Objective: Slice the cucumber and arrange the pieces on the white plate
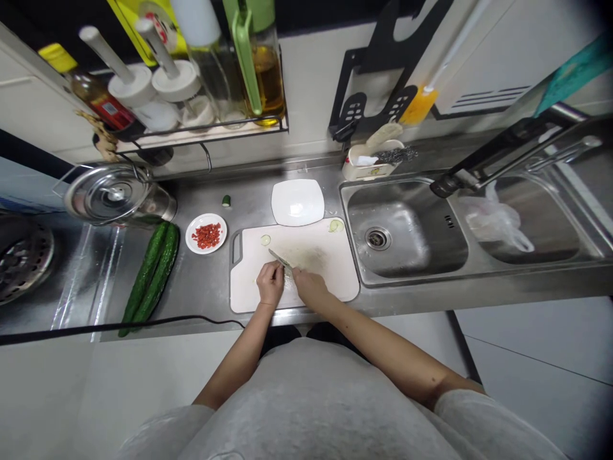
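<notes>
Grey shirt cloth (pixel 306 396) is nearest, both forearms reaching forward from it. The right grip (pixel 309 286) is closed around the handle of a knife (pixel 278 257), whose blade slants forward and left past the fingers of the left grip (pixel 271 282). Those fingers are bunched together beside the blade; whether they pinch anything, I cannot tell. Under both grips lies a white cutting board (pixel 342 262). One pale round slice (pixel 265 240) rests on it just ahead of the left grip; pale green slices (pixel 336 225) lie ahead and right of the right grip, near the far corner. Well left of the left grip, two long cucumbers (pixel 152 278) lie side by side on the steel tabletop (pixel 201 281). Ahead-left of that grip, a round plate (pixel 190 243) bears chopped red pieces (pixel 207 236), with a cucumber stub (pixel 226 200) beyond. Straight ahead of both grips, a white plate (pixel 297 202) sits at the board's far edge.
</notes>
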A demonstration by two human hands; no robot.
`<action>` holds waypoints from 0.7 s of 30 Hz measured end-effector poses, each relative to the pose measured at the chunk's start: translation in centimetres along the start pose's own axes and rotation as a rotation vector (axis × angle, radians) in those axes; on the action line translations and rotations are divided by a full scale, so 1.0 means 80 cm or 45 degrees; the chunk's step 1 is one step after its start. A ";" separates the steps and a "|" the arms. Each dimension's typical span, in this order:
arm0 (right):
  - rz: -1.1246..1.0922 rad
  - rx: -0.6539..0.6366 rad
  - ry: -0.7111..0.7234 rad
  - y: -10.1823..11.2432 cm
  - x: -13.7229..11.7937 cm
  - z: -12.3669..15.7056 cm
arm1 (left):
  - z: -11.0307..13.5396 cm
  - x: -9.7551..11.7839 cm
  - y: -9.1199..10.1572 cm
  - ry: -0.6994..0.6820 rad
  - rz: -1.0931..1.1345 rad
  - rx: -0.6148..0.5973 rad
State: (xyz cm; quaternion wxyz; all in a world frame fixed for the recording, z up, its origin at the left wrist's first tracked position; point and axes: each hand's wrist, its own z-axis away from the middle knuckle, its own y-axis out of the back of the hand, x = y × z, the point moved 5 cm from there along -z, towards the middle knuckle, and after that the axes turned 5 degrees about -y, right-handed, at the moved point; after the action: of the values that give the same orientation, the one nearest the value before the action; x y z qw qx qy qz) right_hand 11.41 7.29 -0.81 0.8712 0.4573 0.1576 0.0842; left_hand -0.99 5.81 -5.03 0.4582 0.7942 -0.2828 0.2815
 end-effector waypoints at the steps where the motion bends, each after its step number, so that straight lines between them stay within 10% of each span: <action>1: -0.008 -0.011 -0.002 0.000 0.001 0.000 | 0.000 -0.001 0.000 0.005 0.004 0.004; 21: 0.101 0.078 -0.052 0.010 0.032 0.021 | 0.006 0.003 0.028 0.117 0.040 0.050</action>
State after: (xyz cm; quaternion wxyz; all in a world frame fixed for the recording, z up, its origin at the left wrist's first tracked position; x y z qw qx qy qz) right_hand 14.37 7.21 0.26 0.8557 0.4914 0.1241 0.1044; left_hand -2.33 4.37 -3.78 0.4506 0.7847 -0.2686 0.3302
